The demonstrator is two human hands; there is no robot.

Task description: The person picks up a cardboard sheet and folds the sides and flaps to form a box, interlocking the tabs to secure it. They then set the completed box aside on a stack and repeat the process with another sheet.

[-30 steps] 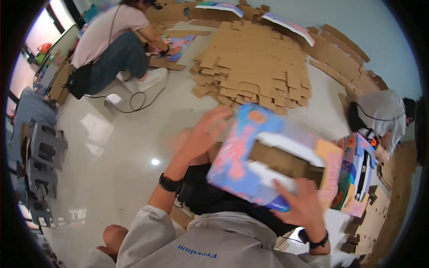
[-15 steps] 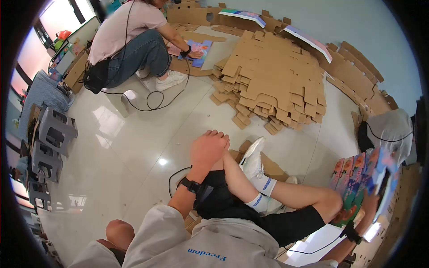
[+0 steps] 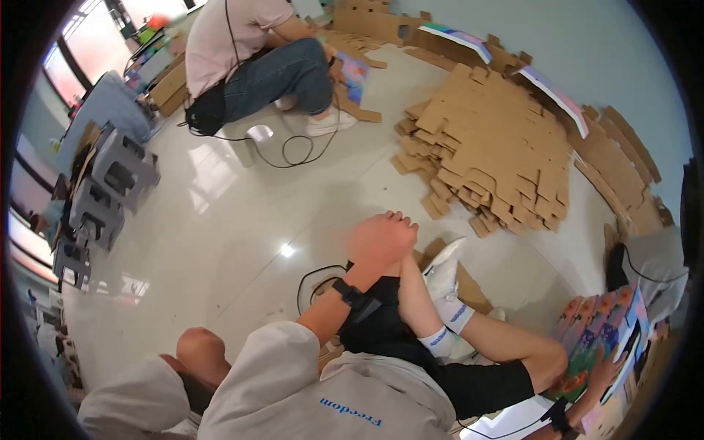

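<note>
My left hand is closed over my bent knee, its fingers curled together on top, with a dark band on the wrist. At the lower right my right hand is at a stack of colourful printed cartons. Its fingers hold the edge of a printed carton with a white rim; part of this grip is hard to make out. A dark band is on that wrist too.
A large pile of flat brown cardboard lies on the tiled floor ahead. A co-worker crouches at the upper left beside a printed sheet. Grey stools stand at the left. A black cable lies on the floor.
The view has shifted, so the scene sits farther right and the left side shows more. The printed carton at my right hand, blurred before, is now steadier and lower. My left hand stays on the knee.
</note>
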